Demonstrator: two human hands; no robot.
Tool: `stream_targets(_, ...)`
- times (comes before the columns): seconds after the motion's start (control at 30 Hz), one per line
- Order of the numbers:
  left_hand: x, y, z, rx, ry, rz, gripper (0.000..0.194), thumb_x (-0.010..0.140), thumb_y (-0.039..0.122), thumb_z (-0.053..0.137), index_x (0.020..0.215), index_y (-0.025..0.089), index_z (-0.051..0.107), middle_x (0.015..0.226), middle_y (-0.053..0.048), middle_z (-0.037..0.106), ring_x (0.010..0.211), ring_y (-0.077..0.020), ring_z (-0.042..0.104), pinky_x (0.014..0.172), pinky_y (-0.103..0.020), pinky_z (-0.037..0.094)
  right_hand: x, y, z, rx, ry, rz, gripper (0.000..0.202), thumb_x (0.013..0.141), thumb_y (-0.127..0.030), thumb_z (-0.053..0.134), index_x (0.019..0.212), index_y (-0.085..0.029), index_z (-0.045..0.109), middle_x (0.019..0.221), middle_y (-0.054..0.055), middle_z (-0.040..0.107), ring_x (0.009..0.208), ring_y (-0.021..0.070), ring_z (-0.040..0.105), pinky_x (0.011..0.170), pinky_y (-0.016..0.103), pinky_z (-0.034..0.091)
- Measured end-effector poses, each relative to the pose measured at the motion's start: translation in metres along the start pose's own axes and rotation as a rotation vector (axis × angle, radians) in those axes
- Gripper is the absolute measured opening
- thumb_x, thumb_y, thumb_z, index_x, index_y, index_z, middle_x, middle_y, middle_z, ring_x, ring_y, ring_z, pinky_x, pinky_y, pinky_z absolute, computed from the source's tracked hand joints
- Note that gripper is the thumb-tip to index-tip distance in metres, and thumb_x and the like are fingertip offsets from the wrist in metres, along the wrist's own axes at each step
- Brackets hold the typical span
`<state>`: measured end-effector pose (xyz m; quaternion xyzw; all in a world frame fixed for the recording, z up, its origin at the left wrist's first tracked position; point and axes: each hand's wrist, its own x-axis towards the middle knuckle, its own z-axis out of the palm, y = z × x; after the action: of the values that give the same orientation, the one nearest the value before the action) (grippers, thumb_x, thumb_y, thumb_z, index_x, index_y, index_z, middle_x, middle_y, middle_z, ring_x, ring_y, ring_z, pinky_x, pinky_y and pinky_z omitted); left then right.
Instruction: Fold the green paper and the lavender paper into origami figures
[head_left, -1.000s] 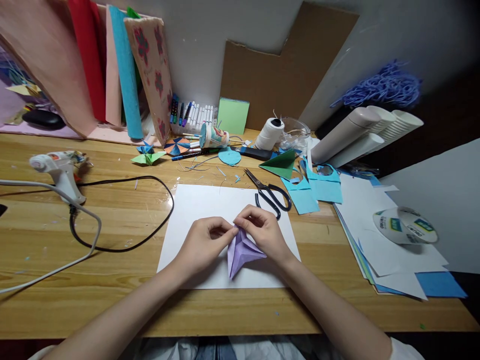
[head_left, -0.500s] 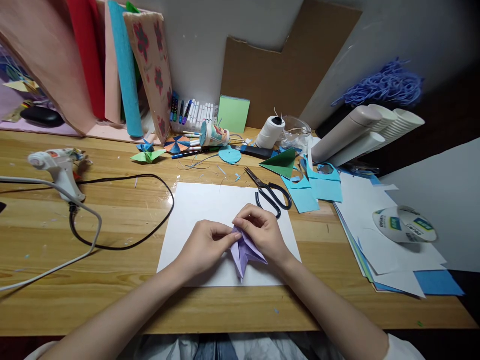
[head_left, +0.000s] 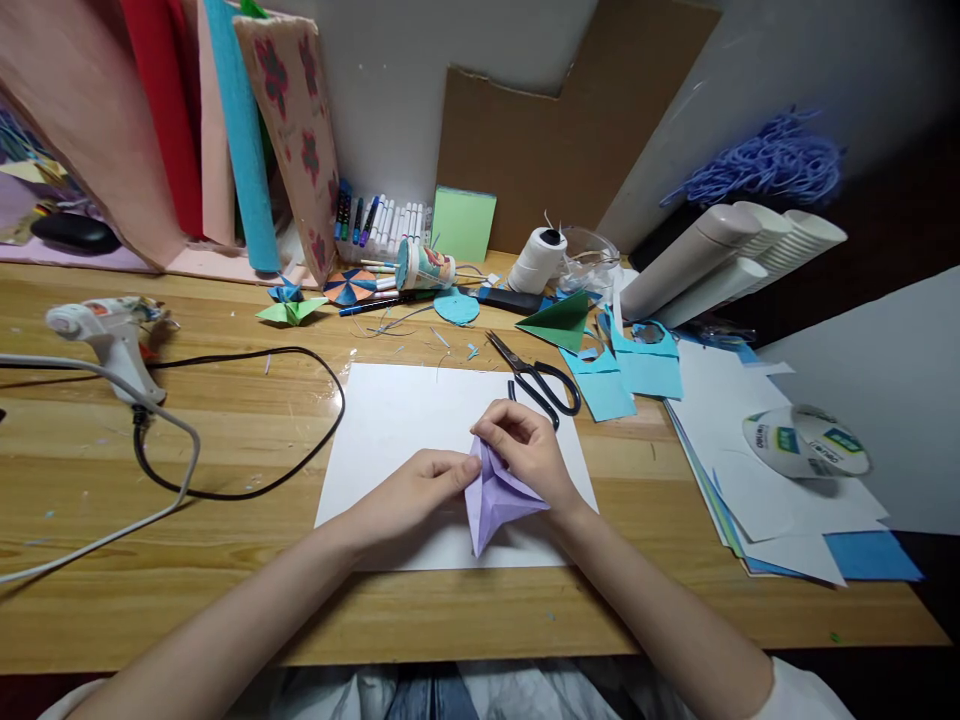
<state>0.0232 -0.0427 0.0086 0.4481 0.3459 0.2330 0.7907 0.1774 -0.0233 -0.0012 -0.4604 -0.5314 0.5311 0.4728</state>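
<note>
A folded piece of purple paper [head_left: 495, 500] with pointed flaps is held between both hands, over a white sheet [head_left: 397, 420] on the wooden table. My left hand [head_left: 424, 490] pinches its left side, thumb on top; the other fingers are behind the paper. At its upper end, my right hand [head_left: 521, 445] is closed on the paper between thumb and forefinger. One point of the paper hangs toward me, another to the right. Black-handled scissors [head_left: 540, 380] lie partly on the white sheet, just beyond my right hand.
A white glue gun [head_left: 112, 345] with a looping cable stands left. Light blue paper cutouts [head_left: 607, 390] and a green folded paper [head_left: 559, 322] lie beyond the scissors. At right, a tape roll [head_left: 806, 442] rests on stacked paper. A thread spool [head_left: 536, 260] is at the back.
The purple paper has opened wider, its right point swinging out to the right. My right hand has shifted slightly up; my left hand still pinches the left side. The view has shifted slightly.
</note>
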Motion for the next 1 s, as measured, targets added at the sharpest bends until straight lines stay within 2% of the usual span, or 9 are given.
stream_targets(0.27, 0.0041, -0.0054, -0.0029, 0.112, 0.016, 0.002, 0.042, 0.083, 0.049, 0.046, 0.062, 0.013, 0.050, 0.063, -0.001, 0.045, 0.063, -0.0121, 0.039, 0.067, -0.027, 0.035, -0.0048, -0.0011, 0.0053, -0.004, 0.034, -0.009, 0.016, 0.076, -0.024, 0.064, 0.064, -0.016, 0.058, 0.061, -0.002, 0.053, 0.059, 0.0103, 0.048, 0.056, 0.023, 0.037)
stream_targets(0.57, 0.0045, -0.0031, -0.0014, 0.200, 0.088, 0.058, 0.041, 0.084, 0.042, 0.047, 0.056, 0.012, 0.051, 0.055, 0.002, 0.043, 0.057, -0.0100, 0.036, 0.059, -0.023, 0.030, -0.0064, 0.0005, 0.0058, 0.016, 0.029, -0.014, 0.017, 0.076, -0.026, 0.064, 0.065, -0.017, 0.058, 0.062, -0.002, 0.054, 0.059, 0.0102, 0.049, 0.056, 0.022, 0.039)
stream_targets(0.63, 0.0042, -0.0025, -0.0029, 0.216, 0.099, 0.077, 0.041, 0.084, 0.041, 0.047, 0.056, 0.012, 0.051, 0.055, 0.002, 0.042, 0.057, -0.0097, 0.035, 0.058, -0.023, 0.029, -0.0049, 0.0002, 0.0042, 0.044, 0.001, 0.007, 0.017, 0.077, -0.028, 0.064, 0.066, -0.017, 0.058, 0.062, -0.002, 0.054, 0.057, 0.0094, 0.048, 0.054, 0.022, 0.038)
stream_targets(0.8, 0.0033, -0.0022, -0.0072, 0.225, 0.133, 0.101, 0.038, 0.084, 0.039, 0.048, 0.059, 0.011, 0.054, 0.057, 0.002, 0.042, 0.059, -0.0099, 0.035, 0.059, -0.022, 0.029, -0.0005, -0.0031, -0.0015, 0.080, -0.179, 0.094, 0.015, 0.071, -0.028, 0.069, 0.071, -0.017, 0.060, 0.068, -0.001, 0.057, 0.060, 0.0100, 0.051, 0.055, 0.022, 0.040)
stream_targets(0.9, 0.0031, -0.0025, -0.0075, 0.253, 0.137, 0.114, 0.039, 0.083, 0.039, 0.049, 0.055, 0.012, 0.050, 0.055, 0.003, 0.038, 0.058, -0.0091, 0.032, 0.056, -0.021, 0.027, -0.0011, -0.0036, -0.0013, 0.047, -0.173, 0.074, 0.015, 0.070, -0.026, 0.071, 0.068, -0.016, 0.060, 0.070, 0.000, 0.057, 0.066, 0.0115, 0.053, 0.060, 0.024, 0.041)
stream_targets(1.0, 0.0031, -0.0026, -0.0064, 0.260, 0.136, 0.107, 0.039, 0.083, 0.039, 0.049, 0.054, 0.013, 0.047, 0.054, 0.003, 0.036, 0.056, -0.0089, 0.030, 0.055, -0.021, 0.026, -0.0028, -0.0022, 0.0005, 0.017, -0.129, 0.062, 0.016, 0.071, -0.026, 0.069, 0.065, -0.016, 0.059, 0.067, -0.001, 0.055, 0.063, 0.0108, 0.051, 0.058, 0.024, 0.039)
